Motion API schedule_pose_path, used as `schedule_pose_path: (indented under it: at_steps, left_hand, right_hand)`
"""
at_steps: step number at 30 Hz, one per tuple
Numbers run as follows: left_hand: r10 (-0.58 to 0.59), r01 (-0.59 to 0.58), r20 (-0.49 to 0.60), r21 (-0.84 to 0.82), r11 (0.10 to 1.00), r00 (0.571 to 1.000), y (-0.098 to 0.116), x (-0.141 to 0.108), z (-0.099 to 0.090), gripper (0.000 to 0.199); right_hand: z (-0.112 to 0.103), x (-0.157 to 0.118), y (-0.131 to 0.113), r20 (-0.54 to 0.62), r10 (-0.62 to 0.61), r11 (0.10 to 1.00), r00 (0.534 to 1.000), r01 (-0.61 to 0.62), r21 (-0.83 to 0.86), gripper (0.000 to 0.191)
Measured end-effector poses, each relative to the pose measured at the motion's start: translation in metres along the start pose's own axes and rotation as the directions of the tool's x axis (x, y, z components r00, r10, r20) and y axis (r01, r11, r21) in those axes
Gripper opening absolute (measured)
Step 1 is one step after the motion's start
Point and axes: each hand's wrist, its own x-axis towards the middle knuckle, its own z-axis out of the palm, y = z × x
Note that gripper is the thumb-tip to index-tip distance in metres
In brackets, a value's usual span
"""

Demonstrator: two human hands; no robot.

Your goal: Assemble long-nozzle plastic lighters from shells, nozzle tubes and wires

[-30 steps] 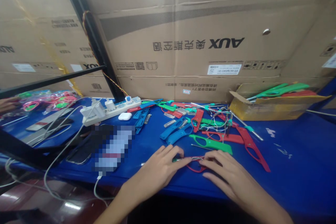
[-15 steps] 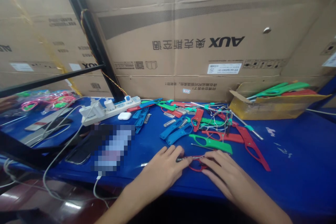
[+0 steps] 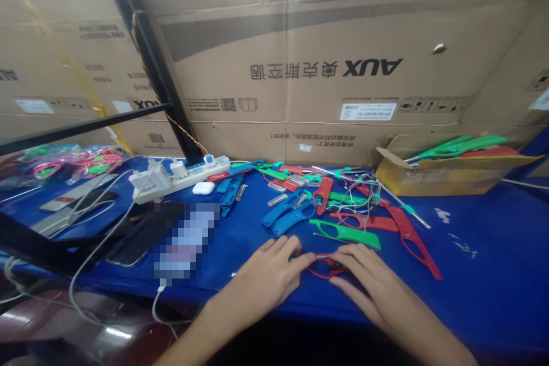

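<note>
Near the front edge of the blue table lies a red lighter casing, between my two hands. My left hand has its fingers curled round a thin dark tool, mostly hidden, and its index finger touches the casing's left end. My right hand grips the right part of the casing between thumb and fingers. Just beyond are a green casing, blue casings and a long red casing. Metal tubes and white wires lie tangled behind them.
A cardboard box with green and red pieces stands at the back right. On the left are a power strip, a white earphone case, phones with cables and a black metal frame. A cardboard wall rises behind.
My right hand's fingers have shifted slightly over the red casing, and a dark part now shows inside it. My left index finger has moved slightly. The other pieces lie as before.
</note>
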Motion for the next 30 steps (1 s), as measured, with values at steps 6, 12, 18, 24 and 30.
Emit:
schedule_pose_path:
  at_steps: [6,12,18,24,30]
  left_hand:
    - [0.033,-0.033,-0.022,-0.010,0.999,0.999,-0.0009,-0.0004,-0.0006,0.047]
    - [0.014,-0.014,-0.004,-0.054,0.998,1.000,-0.0029,0.0010,-0.0004,0.048]
    - [0.010,-0.010,-0.008,-0.044,0.999,1.000,-0.0015,0.0018,-0.0048,0.044]
    - [0.017,-0.019,-0.036,-0.059,0.998,0.999,-0.0035,-0.0005,-0.0012,0.032]
    - [0.007,-0.011,-0.032,-0.139,0.990,0.999,-0.0053,-0.0033,-0.0014,0.041]
  right_hand:
    - [0.0003,0.0004,-0.0004,0.005,0.008,1.000,1.000,-0.008,0.013,0.027]
    - [-0.0025,0.0009,-0.0024,0.020,0.020,1.000,1.000,-0.021,0.017,0.027]
    - [-0.0042,0.0033,-0.0007,0.030,0.031,0.999,0.999,-0.031,0.016,0.030]
    - [-0.0049,0.0009,0.0004,0.063,0.057,0.998,0.996,-0.058,0.013,0.035]
    - [-0.0019,-0.0011,0.0050,0.084,0.033,0.998,0.996,-0.029,-0.054,0.037]
